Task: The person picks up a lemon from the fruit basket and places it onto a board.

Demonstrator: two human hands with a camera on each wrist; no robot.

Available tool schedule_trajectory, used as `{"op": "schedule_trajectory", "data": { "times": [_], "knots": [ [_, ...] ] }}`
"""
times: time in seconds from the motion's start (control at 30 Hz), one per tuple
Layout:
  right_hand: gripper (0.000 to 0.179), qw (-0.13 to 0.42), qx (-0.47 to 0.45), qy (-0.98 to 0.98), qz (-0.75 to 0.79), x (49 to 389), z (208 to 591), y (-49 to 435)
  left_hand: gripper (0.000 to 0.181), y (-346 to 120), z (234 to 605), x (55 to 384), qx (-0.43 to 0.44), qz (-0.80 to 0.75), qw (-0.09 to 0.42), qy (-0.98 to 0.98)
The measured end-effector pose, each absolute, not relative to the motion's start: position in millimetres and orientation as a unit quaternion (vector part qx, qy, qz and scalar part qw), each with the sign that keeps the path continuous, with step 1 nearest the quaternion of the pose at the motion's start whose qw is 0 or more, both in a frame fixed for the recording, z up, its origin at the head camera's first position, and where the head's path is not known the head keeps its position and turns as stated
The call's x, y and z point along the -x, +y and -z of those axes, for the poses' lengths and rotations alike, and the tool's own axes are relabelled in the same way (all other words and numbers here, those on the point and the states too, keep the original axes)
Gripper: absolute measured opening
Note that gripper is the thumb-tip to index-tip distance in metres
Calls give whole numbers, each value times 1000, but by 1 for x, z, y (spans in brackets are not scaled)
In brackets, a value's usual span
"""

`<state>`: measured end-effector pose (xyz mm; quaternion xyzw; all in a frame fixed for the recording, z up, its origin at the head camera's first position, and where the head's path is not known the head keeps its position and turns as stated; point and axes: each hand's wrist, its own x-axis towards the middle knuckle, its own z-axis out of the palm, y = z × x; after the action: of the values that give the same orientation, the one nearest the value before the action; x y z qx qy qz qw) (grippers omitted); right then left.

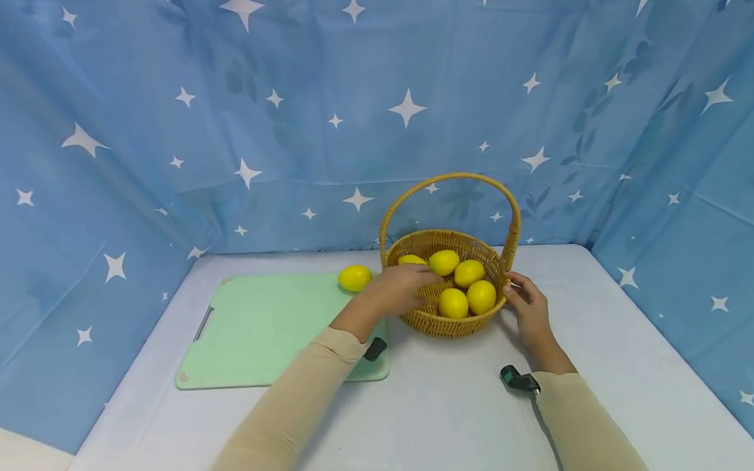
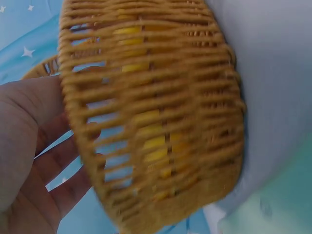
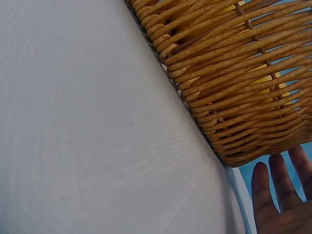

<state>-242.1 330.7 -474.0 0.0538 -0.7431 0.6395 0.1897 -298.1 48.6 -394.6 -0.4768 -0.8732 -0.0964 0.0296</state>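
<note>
A woven basket (image 1: 452,324) with a tall arched handle (image 1: 446,178) stands on the white table (image 1: 438,417) and holds several yellow lemons (image 1: 468,273). My left hand (image 1: 418,284) reaches over the basket's left rim with its fingers relaxed, close to the lemons and holding nothing. My right hand (image 1: 514,294) touches the basket's right side with straight fingers. One more lemon (image 1: 354,278) lies on the far right corner of a green cutting board (image 1: 260,334). The left wrist view shows the basket wall (image 2: 156,122) beside my open palm (image 2: 29,146). The right wrist view shows the basket's weave (image 3: 234,73) and my fingers (image 3: 278,195).
A blue star-patterned cloth (image 1: 154,133) encloses the table at the back and both sides. The cutting board lies left of the basket, with a grey handle slot (image 1: 203,323) on its left edge. Bare table stretches in front of the basket.
</note>
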Motion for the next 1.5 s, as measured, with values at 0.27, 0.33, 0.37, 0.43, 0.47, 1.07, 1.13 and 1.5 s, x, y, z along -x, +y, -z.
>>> {"op": "schedule_trajectory", "data": {
  "times": [0.27, 0.33, 0.37, 0.43, 0.47, 1.07, 1.13, 1.5],
  "knots": [
    [40, 182, -53, -750, -633, 241, 475, 330, 41, 75, 407, 300, 483, 102, 18, -869],
    [40, 184, -49, -753, -630, 241, 475, 330, 42, 81, 408, 299, 488, 97, 19, -867],
    [40, 185, -49, -754, -629, 241, 475, 331, 43, 84, 408, 299, 489, 94, 19, -867],
    [40, 188, -50, -753, -628, 241, 475, 331, 45, 89, 407, 299, 494, 87, 15, -865],
    [40, 189, -51, -753, -628, 241, 474, 331, 46, 91, 407, 299, 494, 83, 10, -865],
    [40, 189, -55, -751, -630, 239, 470, 329, 61, 104, 405, 304, 459, 92, -119, -876],
    [41, 188, -55, -751, -630, 239, 470, 329, 61, 105, 406, 306, 452, 101, -126, -877],
    [40, 186, -54, -753, -629, 240, 472, 329, 59, 107, 410, 308, 441, 107, -135, -881]
  ]
}}
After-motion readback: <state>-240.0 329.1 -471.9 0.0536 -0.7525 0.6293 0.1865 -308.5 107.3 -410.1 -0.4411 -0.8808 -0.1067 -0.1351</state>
